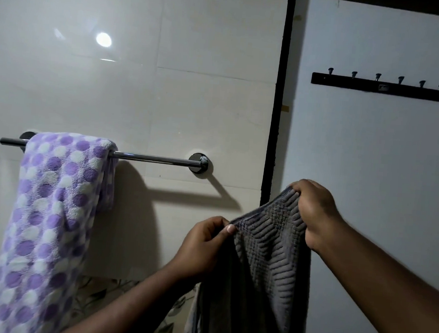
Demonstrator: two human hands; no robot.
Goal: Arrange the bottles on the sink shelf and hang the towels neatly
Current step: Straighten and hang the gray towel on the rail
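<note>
Grey ribbed towel (pixel 266 260) was held up in front of the wall, below and to the right of the towel bar (pixel 151 158) and apart from it. Its top edge ran slanted between the two hands; the rest hung straight down past the bottom of the view. Left grip (pixel 202 245) was closed on the lower, left end of that edge, thumb and curled fingers pinching the cloth. Right grip (pixel 313 214) sat higher, fingers curled over the bunched right corner. Both forearms reached up from the lower edge of the view. On the left part of the chrome bar a purple-and-white dotted towel (pixel 52 206) was draped, the front fall long, the back fall short. The right part of the bar was bare metal up to its round mount. Glossy pale wall tiles (pixel 141 83) lay behind, with a round light reflection (pixel 104 39) high up. A dark frame (pixel 276 118) stood vertical just right of the bar. Beyond it was a white door panel (pixel 369 163) carrying a black hook rack (pixel 378 86) with six pegs. A floral tile band (pixel 95 295) showed low, behind the left forearm.
</note>
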